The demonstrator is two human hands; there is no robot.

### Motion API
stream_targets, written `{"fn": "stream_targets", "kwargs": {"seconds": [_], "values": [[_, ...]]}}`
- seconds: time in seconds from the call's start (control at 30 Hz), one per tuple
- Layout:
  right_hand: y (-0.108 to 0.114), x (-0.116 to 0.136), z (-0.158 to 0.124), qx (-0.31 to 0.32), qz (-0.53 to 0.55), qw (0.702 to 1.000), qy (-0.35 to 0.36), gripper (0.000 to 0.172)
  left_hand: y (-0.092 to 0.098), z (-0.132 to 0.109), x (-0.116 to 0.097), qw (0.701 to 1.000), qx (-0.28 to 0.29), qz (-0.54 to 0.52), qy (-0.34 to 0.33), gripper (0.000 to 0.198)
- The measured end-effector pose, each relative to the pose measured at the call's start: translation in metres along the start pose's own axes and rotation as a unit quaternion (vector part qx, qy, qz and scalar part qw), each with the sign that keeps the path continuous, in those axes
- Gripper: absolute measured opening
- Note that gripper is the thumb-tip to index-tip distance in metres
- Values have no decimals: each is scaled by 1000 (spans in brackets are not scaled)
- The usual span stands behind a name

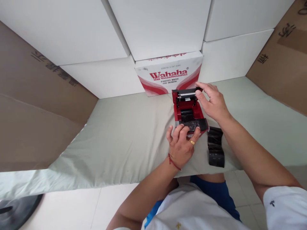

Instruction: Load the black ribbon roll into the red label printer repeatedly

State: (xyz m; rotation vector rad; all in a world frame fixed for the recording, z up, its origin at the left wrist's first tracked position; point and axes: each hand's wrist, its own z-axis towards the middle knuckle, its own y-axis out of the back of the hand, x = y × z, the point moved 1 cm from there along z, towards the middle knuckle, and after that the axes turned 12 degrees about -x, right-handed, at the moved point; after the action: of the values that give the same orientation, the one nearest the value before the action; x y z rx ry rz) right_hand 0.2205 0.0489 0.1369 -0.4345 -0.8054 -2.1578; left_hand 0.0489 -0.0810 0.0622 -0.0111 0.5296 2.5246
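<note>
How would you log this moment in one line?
red-black label printer: lid raised; left hand: on front edge; right hand: at lid corner; curled black strip: on cloth, right of printer

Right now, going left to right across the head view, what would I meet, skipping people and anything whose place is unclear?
Left carton, red device, black strip, right carton.

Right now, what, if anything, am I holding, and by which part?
The red-and-black device: your right hand holds its raised lid by the right corner; your left hand touches its front.
</note>
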Motion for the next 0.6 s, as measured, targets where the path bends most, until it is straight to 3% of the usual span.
{"fn": "stream_targets", "kwargs": {"seconds": [0.17, 0.33, 0.47, 0.6], "values": [[23, 22, -29, -9, -23, 998, 61, 37, 0, -2, -1, 1000, -8, 5, 11, 47], [37, 22, -69, 10, -38, 988, 147, 28, 0, -3, -1, 1000, -3, -7, 16, 43], [35, 17, -75, -12, -74, 978, 197, 21, 3, -3, -2, 1000, 3, -14, 26, 44], [30, 19, -70, -1, -85, 977, 196, 18, 5, -2, -3, 999, 11, -10, 32, 47]]}}
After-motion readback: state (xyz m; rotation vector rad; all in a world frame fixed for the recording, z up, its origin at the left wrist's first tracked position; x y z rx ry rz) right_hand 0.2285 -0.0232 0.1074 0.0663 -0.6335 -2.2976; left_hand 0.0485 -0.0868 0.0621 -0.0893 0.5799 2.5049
